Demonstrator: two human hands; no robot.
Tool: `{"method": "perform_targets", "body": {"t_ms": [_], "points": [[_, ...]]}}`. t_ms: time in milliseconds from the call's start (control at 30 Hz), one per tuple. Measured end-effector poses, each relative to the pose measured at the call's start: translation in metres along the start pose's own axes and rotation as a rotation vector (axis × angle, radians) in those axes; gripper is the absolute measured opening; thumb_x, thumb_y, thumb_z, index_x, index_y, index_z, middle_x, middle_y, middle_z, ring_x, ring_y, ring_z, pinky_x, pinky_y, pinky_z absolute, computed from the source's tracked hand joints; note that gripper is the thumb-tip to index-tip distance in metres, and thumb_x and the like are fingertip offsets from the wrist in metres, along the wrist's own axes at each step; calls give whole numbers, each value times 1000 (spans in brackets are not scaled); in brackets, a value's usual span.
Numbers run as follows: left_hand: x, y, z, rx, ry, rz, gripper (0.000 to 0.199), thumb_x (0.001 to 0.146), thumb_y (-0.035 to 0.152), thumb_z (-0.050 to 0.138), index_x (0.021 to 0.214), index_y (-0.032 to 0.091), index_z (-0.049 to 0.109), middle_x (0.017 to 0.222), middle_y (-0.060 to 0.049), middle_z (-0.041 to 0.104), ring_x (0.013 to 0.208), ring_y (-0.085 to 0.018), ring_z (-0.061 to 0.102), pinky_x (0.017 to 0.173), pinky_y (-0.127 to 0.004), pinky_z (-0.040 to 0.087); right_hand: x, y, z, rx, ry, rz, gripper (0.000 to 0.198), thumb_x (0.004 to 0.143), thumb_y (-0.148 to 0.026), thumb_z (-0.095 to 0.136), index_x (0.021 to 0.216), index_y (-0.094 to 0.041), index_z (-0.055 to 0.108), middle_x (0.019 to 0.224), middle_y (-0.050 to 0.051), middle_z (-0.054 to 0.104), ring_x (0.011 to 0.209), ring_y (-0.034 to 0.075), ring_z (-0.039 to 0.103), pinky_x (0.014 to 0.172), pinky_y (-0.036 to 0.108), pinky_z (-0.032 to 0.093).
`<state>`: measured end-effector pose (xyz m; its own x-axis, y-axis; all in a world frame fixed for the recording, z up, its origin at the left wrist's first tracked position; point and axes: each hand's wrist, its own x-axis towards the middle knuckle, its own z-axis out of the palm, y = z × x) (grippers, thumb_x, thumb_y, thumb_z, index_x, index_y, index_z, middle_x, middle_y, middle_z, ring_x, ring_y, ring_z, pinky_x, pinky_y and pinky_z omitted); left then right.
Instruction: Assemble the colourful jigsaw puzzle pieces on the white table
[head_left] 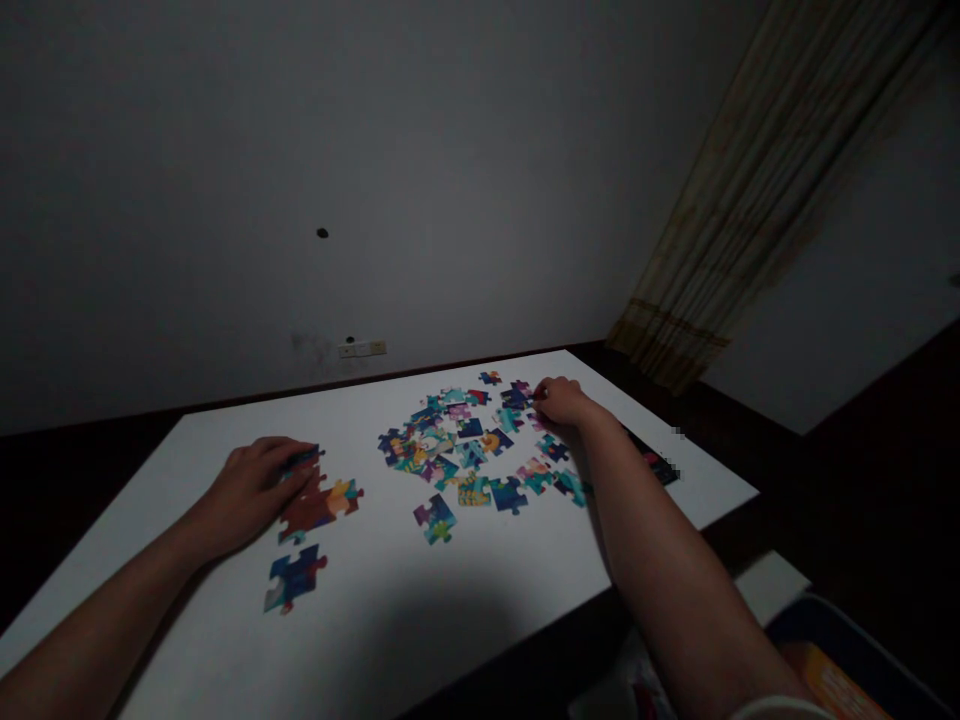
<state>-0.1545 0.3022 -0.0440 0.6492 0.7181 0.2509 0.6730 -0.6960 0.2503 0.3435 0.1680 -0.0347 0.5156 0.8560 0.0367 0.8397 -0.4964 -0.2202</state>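
On the left of the white table (225,640), my left hand (259,490) lies with fingers stretched and thumb apart. Its fingertips touch a dark blue puzzle piece (306,458), and the thumb is by a joined orange-brown puzzle section (319,508). Just nearer to me is a dark blue piece or small joined section (296,577). Across the table my right hand (561,400) has its fingers curled together over a puzzle piece (541,393), mostly hidden by them. Close beside it are several loose pieces, among them a purple and blue one (517,394).
Several colourful puzzle pieces (470,428) are spread mid-table, some overlapping. A dark flat object (651,458) lies beyond my right forearm. An orange item (832,680) sits in a dark container at lower right. Behind are a wall socket (362,349) and curtain (697,250).
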Motion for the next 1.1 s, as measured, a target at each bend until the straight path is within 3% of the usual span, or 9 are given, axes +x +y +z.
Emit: {"method": "perform_targets", "body": {"t_ms": [233, 433, 600, 700, 800, 967, 1100], "points": [[-2, -2, 1, 12, 6, -5, 45, 87, 56, 45, 120, 29, 59, 122, -4, 59, 113, -27, 51, 100, -42, 34, -4, 2, -2, 81, 8, -17, 36, 76, -32, 65, 111, -23, 64, 101, 10, 65, 99, 25, 57, 85, 35, 42], [-1, -2, 1, -7, 14, 6, 45, 86, 56, 46, 119, 28, 61, 120, -4, 60, 111, -26, 53, 100, -41, 36, -9, 10, -10, 48, 19, -7, 39, 77, -29, 62, 115, -19, 66, 117, 17, 60, 113, 33, 48, 92, 42, 37], [-2, -3, 3, -11, 13, -22, 46, 86, 56, 46, 120, 29, 60, 122, -5, 58, 112, -27, 51, 100, -43, 35, -16, 12, -15, 33, -59, -78, 37, 71, -24, 65, 108, -24, 70, 104, 12, 65, 111, 31, 48, 92, 39, 38], [-3, -2, 3, -5, 18, -35, 46, 86, 57, 46, 120, 30, 60, 123, -5, 57, 114, -29, 49, 101, -45, 34, -18, 13, -16, 59, -38, -91, 34, 68, -23, 68, 102, -22, 70, 99, 11, 66, 106, 29, 52, 90, 37, 39], [-3, -2, 3, 1, 19, -21, 45, 87, 56, 46, 120, 29, 60, 124, -5, 57, 114, -29, 48, 101, -45, 33, -17, 13, -17, 198, 20, -96, 28, 66, -22, 71, 94, -19, 68, 94, 10, 67, 93, 23, 58, 82, 31, 43], [-2, -4, 4, -10, 7, -5, 46, 87, 56, 46, 121, 27, 59, 122, -7, 57, 112, -28, 49, 100, -45, 34, -18, 7, -18, 611, 12, -125, 23, 71, -25, 70, 90, -16, 63, 77, 6, 67, 61, 15, 59, 55, 24, 43], [-2, -6, 5, -15, 18, 3, 47, 86, 57, 46, 121, 27, 59, 122, -8, 56, 111, -29, 49, 100, -47, 33, -22, -4, -21, 898, 84, -144, 36, 72, -24, 69, 106, -14, 63, 77, 7, 68, 62, 15, 62, 54, 24, 47]]}}
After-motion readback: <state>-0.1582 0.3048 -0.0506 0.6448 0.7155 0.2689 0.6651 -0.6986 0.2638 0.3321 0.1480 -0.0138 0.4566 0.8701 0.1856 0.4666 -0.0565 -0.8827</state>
